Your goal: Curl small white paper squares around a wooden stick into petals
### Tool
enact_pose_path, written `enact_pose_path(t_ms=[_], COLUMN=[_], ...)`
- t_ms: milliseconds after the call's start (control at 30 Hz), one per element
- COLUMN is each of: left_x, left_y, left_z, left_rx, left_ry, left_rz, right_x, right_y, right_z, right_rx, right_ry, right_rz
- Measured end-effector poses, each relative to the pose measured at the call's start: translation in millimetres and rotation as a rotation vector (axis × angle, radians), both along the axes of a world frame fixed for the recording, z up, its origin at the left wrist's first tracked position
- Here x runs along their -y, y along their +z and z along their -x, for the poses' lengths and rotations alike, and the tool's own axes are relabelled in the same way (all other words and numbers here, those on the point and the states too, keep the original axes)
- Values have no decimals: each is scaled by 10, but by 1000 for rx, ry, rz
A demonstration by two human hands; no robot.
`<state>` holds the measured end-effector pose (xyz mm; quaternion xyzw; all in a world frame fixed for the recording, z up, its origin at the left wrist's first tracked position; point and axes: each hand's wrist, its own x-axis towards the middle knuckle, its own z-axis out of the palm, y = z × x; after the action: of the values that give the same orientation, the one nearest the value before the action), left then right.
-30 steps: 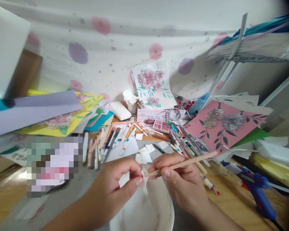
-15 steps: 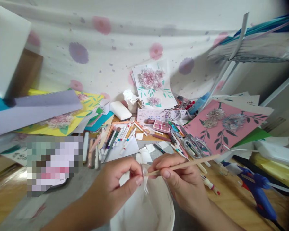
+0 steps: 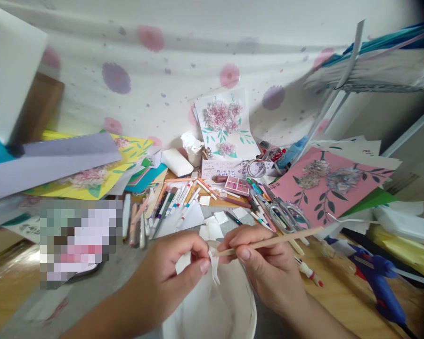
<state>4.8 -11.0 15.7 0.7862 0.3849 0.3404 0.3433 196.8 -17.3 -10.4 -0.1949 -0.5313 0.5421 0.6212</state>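
Note:
My left hand point(image 3: 183, 263) pinches a thin white strip point(image 3: 215, 273), perhaps paper or tissue, whose loose ends hang down. Between the thumb and fingers of my right hand point(image 3: 265, 263) is a flat wooden stick point(image 3: 282, 238), slanting up to the right. Its left tip touches the white strip by my left fingertips. Both hands are held over a whitish, round-ended container point(image 3: 212, 315) at the front of the table. What lies inside my left fingers is partly hidden.
Pens and markers point(image 3: 176, 202) crowd the table's middle, with scissors point(image 3: 286, 212) to their right. A blue glue gun point(image 3: 378, 278) lies at the right. Flower pictures stand on white paper point(image 3: 245, 141) and lie on pink paper point(image 3: 334, 188). Yellow sheets point(image 3: 56, 188) are at the left.
The white strip's hanging ends have shifted slightly at my left fingertips. Both hands keep nearly the same place and grip.

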Motion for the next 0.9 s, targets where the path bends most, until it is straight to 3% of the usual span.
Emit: enact_pose_path(t_ms=[433, 900], left_x=[-5, -9], left_y=[1, 1], left_z=[-15, 0], left_rx=[-26, 0], left_ry=[23, 4], left_rz=[-52, 7], right_x=[8, 20], right_y=[70, 6], right_z=[-2, -8], right_rx=[72, 61], right_ry=[-23, -51], right_rz=[-66, -28])
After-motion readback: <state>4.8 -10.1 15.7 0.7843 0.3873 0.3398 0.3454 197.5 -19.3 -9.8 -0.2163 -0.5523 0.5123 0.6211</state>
